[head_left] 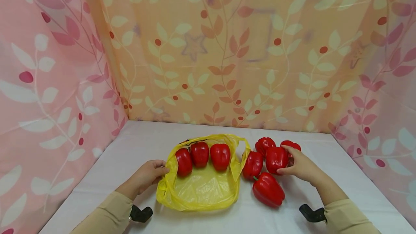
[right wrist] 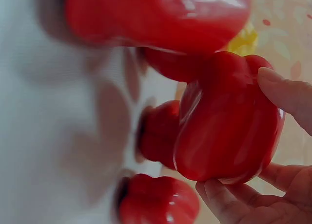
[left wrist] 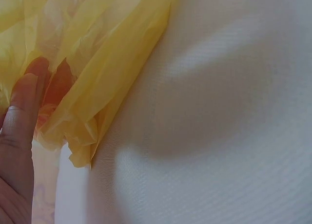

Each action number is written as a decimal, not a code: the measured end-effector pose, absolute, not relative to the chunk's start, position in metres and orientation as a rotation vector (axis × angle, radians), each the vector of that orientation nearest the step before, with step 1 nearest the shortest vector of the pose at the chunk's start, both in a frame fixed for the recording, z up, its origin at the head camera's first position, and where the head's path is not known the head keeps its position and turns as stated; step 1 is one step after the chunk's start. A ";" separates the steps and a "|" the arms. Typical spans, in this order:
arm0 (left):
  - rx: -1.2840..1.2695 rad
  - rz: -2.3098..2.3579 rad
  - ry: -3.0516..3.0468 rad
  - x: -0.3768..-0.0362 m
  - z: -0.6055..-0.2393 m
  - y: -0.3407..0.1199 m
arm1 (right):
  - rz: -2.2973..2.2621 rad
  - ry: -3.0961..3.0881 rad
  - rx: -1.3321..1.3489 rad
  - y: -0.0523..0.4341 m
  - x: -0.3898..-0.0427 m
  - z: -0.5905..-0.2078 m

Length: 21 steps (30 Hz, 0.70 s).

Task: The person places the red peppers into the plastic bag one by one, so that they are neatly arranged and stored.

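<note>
Head view: right hand [head_left: 300, 165] fingers curl around a red pepper [head_left: 276, 160] (at its 9 o'clock); left hand [head_left: 147, 176] pinches the yellow bag [head_left: 198, 190].

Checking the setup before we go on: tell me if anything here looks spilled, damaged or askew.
Nothing stands out. Three red peppers sit inside the yellow bag, whose edge the left hand pinches. The right hand grips one pepper from the intact cluster beside the bag.
</note>
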<state>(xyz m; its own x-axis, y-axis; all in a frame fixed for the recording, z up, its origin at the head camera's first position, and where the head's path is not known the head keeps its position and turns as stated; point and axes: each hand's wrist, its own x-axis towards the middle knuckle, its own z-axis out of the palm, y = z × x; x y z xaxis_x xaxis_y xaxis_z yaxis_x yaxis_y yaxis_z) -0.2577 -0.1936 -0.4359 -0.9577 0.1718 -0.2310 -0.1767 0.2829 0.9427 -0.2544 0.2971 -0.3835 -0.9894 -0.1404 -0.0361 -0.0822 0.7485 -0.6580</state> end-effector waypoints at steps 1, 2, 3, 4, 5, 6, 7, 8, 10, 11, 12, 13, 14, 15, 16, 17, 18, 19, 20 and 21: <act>-0.002 1.724 2.268 -0.258 -0.436 -0.194 | -1.078 2.858 -0.192 0.297 -0.255 -0.381; 0.000 1.725 2.266 -0.258 -0.436 -0.194 | -1.087 2.858 -0.203 0.296 -0.256 -0.378; 0.002 1.727 2.264 -0.258 -0.436 -0.194 | -1.090 2.862 -0.217 0.295 -0.256 -0.375; 0.005 1.730 2.262 -0.258 -0.436 -0.194 | -1.090 2.866 -0.232 0.294 -0.257 -0.372; 0.008 1.734 2.258 -0.258 -0.437 -0.194 | -1.086 2.873 -0.244 0.292 -0.258 -0.369; 0.011 1.737 2.255 -0.258 -0.437 -0.194 | -1.079 2.880 -0.258 0.290 -0.258 -0.365; 0.015 1.740 2.252 -0.258 -0.437 -0.195 | -1.070 2.886 -0.270 0.288 -0.259 -0.362; 0.018 1.741 2.249 -0.258 -0.437 -0.195 | -1.057 2.894 -0.280 0.286 -0.259 -0.358; 0.026 1.742 2.246 -0.258 -0.437 -0.195 | -1.031 2.907 -0.292 0.281 -0.260 -0.351; 0.030 1.741 2.245 -0.258 -0.437 -0.195 | -1.019 2.914 -0.299 0.277 -0.260 -0.348; 0.032 1.739 2.246 -0.259 -0.438 -0.195 | -1.012 2.917 -0.308 0.274 -0.261 -0.345; 0.033 1.738 2.246 -0.259 -0.438 -0.196 | -1.002 2.922 -0.320 0.271 -0.261 -0.342; 0.032 1.736 2.247 -0.259 -0.438 -0.195 | -0.991 2.928 -0.336 0.268 -0.262 -0.339; 0.032 1.735 2.248 -0.259 -0.438 -0.195 | -0.987 2.930 -0.356 0.264 -0.263 -0.337; 0.030 1.734 2.248 -0.259 -0.438 -0.195 | -0.985 2.932 -0.378 0.260 -0.264 -0.335; 0.026 1.733 2.251 -0.259 -0.438 -0.195 | -0.980 2.934 -0.400 0.256 -0.265 -0.334; 0.023 1.733 2.251 -0.259 -0.437 -0.195 | -0.973 2.936 -0.422 0.253 -0.267 -0.333; 0.021 1.732 2.253 -0.259 -0.437 -0.195 | -0.964 2.939 -0.442 0.248 -0.269 -0.332; 0.020 1.732 2.253 -0.259 -0.437 -0.194 | -0.959 2.938 -0.465 0.244 -0.270 -0.330; 0.021 1.733 2.252 -0.259 -0.437 -0.194 | -0.965 2.930 -0.484 0.240 -0.271 -0.329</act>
<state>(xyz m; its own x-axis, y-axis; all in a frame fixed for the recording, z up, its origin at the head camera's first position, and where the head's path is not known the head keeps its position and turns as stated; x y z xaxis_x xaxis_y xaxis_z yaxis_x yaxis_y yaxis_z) -0.2591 -0.1944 -0.4373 -0.9553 0.1914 -0.2254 -0.1689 0.2726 0.9472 -0.2711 0.2396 -0.3292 -0.9517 -0.2970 0.0779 -0.2852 0.7610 -0.5827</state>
